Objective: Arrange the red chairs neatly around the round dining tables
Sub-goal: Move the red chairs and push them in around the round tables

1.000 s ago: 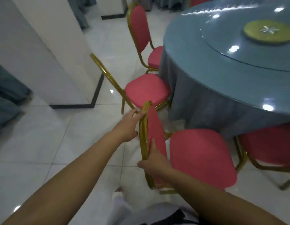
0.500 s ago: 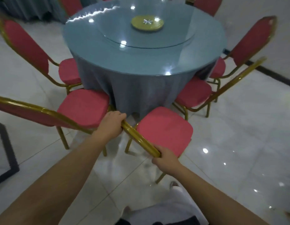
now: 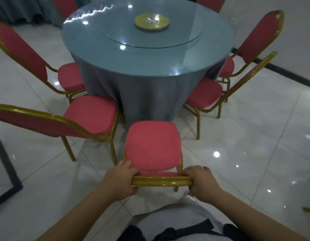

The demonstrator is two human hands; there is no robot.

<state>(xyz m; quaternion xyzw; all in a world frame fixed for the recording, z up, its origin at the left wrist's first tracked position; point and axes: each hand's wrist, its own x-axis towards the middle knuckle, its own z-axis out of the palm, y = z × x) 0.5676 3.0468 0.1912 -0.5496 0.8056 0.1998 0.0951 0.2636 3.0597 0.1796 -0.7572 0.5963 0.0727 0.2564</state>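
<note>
Both hands are clamped on the gold top rail [image 3: 161, 182] of the middle chair [image 3: 152, 145]. The left hand [image 3: 120, 182] wraps the rail's left end and the right hand [image 3: 201, 182] wraps its right end, fingers curled over the top. This chair stands at the near side of the round table [image 3: 116, 63], its red seat facing the table and its front edge close to the hanging grey-blue cloth [image 3: 147, 96]. To the left stand the near-left chair [image 3: 90, 113] and the far-left chair [image 3: 69, 77], both with their seats toward the table. To the right, the near-right chair [image 3: 204, 94] and the far-right chair [image 3: 262, 40] face it likewise. A glass turntable [image 3: 182, 39] lies on the tabletop with a yellow-green disc [image 3: 151, 21] at its centre. The floor [image 3: 246, 136] is glossy white tile.
</note>
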